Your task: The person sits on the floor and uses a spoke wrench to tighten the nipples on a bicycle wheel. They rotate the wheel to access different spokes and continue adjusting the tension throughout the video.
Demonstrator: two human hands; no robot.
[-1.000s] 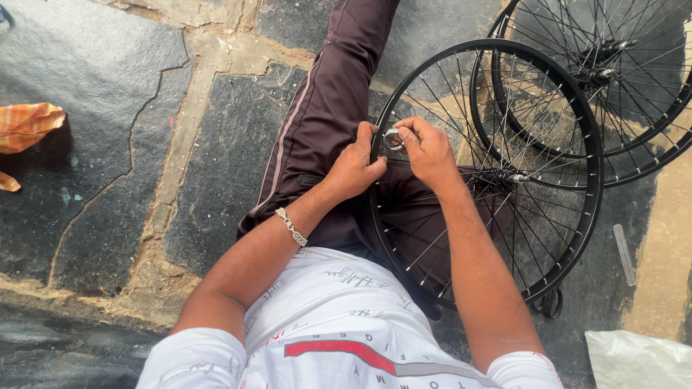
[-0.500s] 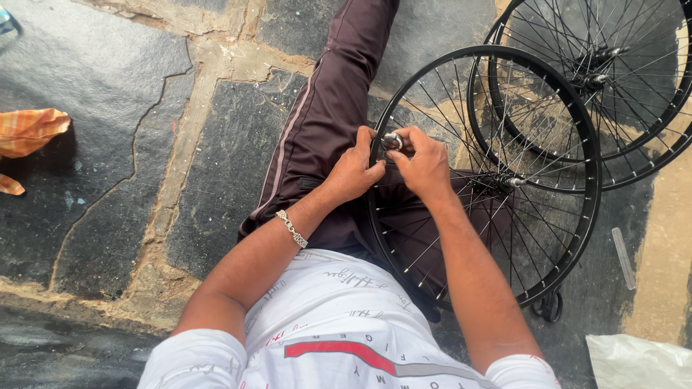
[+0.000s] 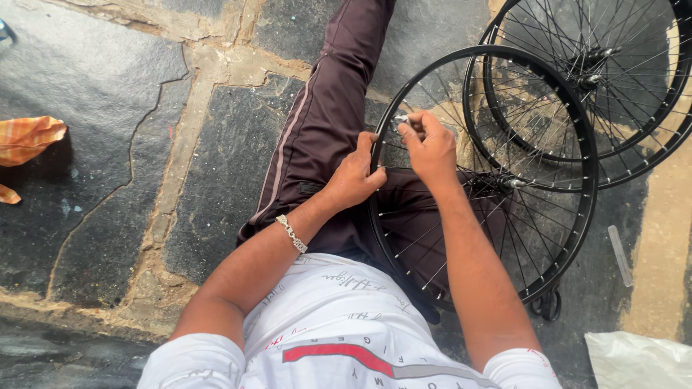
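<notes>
Since the earlier frame both hands have crept leftward along the rim. An orange checked cloth (image 3: pixel 25 140) lies far left on the stone floor (image 3: pixel 108 94). The left hand (image 3: pixel 355 176) closes around the bicycle wheel (image 3: pixel 577 216) propped on the lap; the right hand (image 3: pixel 430 144) pinches what may be a spoke tool (image 3: pixel 401 119). It could slip if the wheel rolls. A white plastic bag (image 3: pixel 638 360) sits bottom right.

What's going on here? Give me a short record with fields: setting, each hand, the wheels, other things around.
Setting: person seated on dark stone-slab floor
Left hand: grips the rim of the black spoked bicycle wheel on the lap
Right hand: pinches a small silver tool at a spoke near the rim
Second wheel: black spoked wheel lying behind, overlapping the first
Wrist: silver chain bracelet
Nearby: orange checked cloth, white plastic bag
</notes>
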